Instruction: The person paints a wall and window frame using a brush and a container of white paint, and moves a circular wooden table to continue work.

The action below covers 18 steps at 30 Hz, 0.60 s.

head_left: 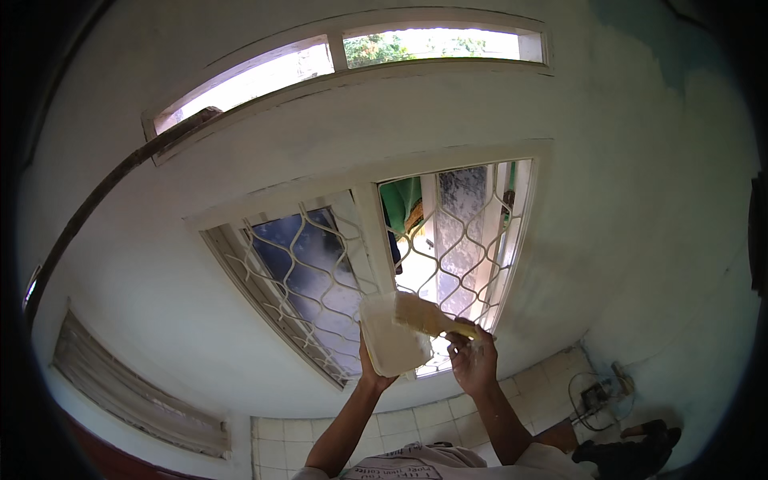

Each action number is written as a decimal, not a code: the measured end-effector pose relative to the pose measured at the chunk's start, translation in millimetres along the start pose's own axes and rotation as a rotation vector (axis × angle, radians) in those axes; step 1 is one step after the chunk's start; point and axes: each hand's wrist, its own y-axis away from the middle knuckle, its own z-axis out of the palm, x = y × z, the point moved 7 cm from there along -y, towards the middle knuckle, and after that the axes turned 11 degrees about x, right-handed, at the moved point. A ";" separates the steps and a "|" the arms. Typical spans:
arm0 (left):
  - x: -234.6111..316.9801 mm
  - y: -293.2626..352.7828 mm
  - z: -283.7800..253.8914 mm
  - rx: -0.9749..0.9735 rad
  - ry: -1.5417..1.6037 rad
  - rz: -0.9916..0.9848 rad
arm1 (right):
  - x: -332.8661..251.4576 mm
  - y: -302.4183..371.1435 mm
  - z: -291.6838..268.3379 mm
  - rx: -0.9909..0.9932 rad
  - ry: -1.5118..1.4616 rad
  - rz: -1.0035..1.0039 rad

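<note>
My left hand point(374, 370) grips a whitish rectangular plastic tub point(390, 344) from its left side and lower edge. Pale, cream-coloured paint appears to fill the inside of the tub. In my right hand point(474, 362) is the handle of a wide paintbrush point(424, 315), its fingers closed round it. The brush is tilted, with its head pointing left over the tub's upper right part. Whether the bristles touch the paint I cannot tell.
Behind the tub is a window with a wavy metal grille point(296, 264) and a pale frame. A long dark pole point(96, 194) leans at the left, near the upper vent opening point(432, 44). Dark cloth point(632, 452) and a cable point(572, 392) lie at lower right.
</note>
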 end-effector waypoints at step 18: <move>20.8 -50.9 180.1 -0.258 -0.014 0.152 | -193.4 -2.2 221.1 -0.552 0.544 -0.656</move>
